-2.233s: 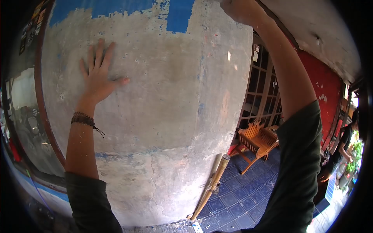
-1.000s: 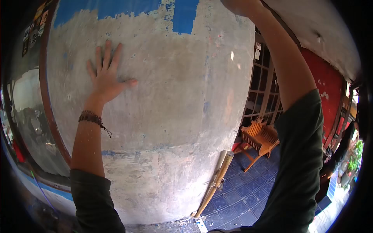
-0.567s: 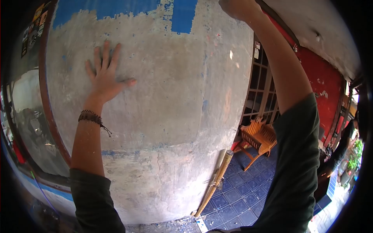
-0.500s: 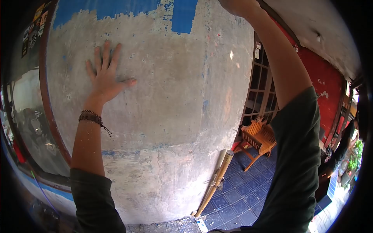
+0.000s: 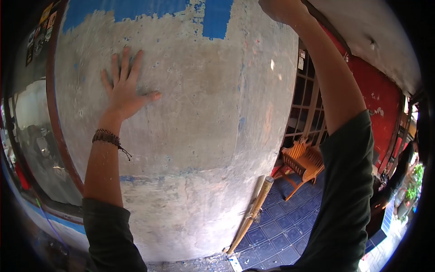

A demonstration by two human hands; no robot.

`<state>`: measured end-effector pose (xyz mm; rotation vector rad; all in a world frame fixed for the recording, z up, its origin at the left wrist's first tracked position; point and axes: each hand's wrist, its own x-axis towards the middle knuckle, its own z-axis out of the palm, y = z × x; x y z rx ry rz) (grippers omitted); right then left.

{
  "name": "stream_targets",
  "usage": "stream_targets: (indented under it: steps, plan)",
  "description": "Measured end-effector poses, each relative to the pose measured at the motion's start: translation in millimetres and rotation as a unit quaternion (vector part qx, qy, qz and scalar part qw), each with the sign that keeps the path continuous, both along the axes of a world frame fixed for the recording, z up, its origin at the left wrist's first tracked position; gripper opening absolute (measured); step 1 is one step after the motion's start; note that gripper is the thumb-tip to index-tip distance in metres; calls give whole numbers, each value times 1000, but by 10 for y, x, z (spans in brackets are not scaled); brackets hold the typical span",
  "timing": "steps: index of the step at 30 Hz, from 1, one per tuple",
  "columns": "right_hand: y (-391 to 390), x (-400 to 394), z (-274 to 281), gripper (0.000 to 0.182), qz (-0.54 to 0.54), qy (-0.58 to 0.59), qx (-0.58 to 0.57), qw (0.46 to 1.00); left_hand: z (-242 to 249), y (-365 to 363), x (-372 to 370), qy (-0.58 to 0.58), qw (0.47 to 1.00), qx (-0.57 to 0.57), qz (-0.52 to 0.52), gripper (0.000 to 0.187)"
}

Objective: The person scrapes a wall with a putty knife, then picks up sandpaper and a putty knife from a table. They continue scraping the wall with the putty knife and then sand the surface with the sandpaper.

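My left hand [image 5: 124, 95] lies flat against a bare grey wall [image 5: 195, 113], fingers spread and thumb pointing right. A dark braided bracelet [image 5: 106, 136] circles that wrist. Patches of blue paint [image 5: 216, 20] with ragged edges remain along the wall's upper part. My right hand [image 5: 282, 10] is raised to the top edge of the view near the wall's right corner. Its fingers are cut off by the frame, so whether it holds anything does not show.
A bamboo pole [image 5: 250, 215] leans at the wall's lower right corner. Behind it, a wooden chair [image 5: 302, 159] stands on blue floor tiles [image 5: 274, 226] by a barred window [image 5: 304, 99]. Left of the wall is a brown-framed glass pane [image 5: 41, 145]. At far right, a person's arm [image 5: 394, 181] shows.
My left hand stays planted on the wall. My right hand and forearm have shifted slightly to the right, and the view has moved a little.
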<state>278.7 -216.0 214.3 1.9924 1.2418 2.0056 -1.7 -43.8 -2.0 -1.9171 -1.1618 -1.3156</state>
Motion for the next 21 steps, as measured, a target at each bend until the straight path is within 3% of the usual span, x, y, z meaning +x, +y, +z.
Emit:
stream_targets:
  steps: [3, 6, 7, 8, 9, 11, 14, 18, 20, 21]
  plan:
    - [164, 124, 161, 28, 41, -14, 10, 999, -1, -9, 17, 2, 1000, -2, 13, 116]
    - [214, 95, 135, 28, -26, -65, -18, 997, 24, -16, 24, 4, 1000, -1, 30, 117]
    - [164, 39, -110, 28, 120, -24, 114, 986, 23, -12, 26, 6, 999, -6, 35, 117]
    - [118, -37, -255, 28, 259, 15, 239, 936, 16, 8, 18, 5, 999, -8, 34, 117]
    - [113, 3, -124, 28, 259, 13, 237, 936, 11, 34, 4, 5, 1000, 3, 24, 117]
    - [135, 189, 263, 30, 43, -32, 20, 998, -11, 54, 9, 6, 1000, 10, 13, 117]
    - [197, 294, 447, 31, 21, -54, 1, 998, 6, 35, 10, 6, 1000, 5, 17, 117]
    - [121, 198, 211, 31, 44, -16, 11, 999, 1, -20, 13, 4, 1000, -4, 10, 118]
    - [191, 240, 267, 32, 155, 82, 75, 982, 21, -38, 5, 2, 1000, -11, 17, 116]
    - [240, 262, 314, 32, 157, 84, 74, 981, 11, -29, 6, 3, 1000, -11, 16, 116]
